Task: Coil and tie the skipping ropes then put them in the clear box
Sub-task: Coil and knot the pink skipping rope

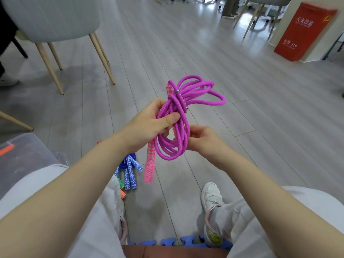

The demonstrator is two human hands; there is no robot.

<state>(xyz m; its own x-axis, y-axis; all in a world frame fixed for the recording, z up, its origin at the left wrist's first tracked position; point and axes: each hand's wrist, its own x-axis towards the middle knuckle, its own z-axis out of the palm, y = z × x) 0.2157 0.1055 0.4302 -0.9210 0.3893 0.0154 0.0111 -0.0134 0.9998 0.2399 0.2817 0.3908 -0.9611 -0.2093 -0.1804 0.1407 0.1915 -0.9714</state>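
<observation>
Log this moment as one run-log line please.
stage: coiling | left hand: grips purple rope bundle | right hand: pinches lower loops | pink handle: hangs down | blue-handled ropes: on floor

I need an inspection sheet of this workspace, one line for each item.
Surface: grey plank floor.
Job's things: purple rope coiled in both hands, pink handle hanging down; clear box at left.
Clutter: more ropes on the floor, blue, green and orange handles.
Hands: left hand grips the coil; right hand holds its lower loop.
Cables: nothing seen.
Surroundings: chairs, red cabinet, foam mat.
</observation>
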